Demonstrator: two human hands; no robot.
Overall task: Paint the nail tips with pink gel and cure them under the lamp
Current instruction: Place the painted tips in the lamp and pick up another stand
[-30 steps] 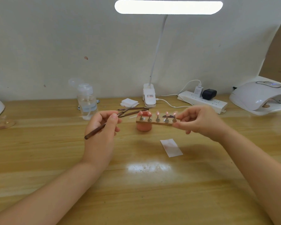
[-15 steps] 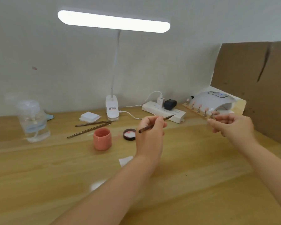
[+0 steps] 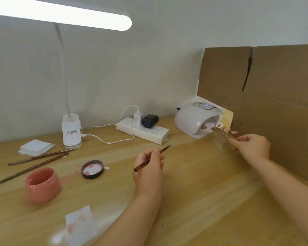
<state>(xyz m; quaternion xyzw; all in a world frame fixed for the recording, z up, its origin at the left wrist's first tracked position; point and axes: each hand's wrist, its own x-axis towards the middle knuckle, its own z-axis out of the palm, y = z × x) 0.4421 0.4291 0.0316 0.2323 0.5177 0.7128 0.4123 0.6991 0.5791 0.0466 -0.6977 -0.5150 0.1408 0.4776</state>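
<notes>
1. Right hand (image 3: 251,148) pinches the strip of nail tips (image 3: 223,133), its far end at the curing lamp (image 3: 194,119) mouth.
2. Left hand (image 3: 148,167) grips the brush (image 3: 152,158), well apart.

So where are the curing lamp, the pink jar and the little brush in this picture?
curing lamp (image 3: 190,119): head view, on its white dome.
pink jar (image 3: 43,189): head view, on its front wall.
brush (image 3: 164,148): head view, on the shaft near the tip, past the left hand (image 3: 148,173) that holds it.
</notes>
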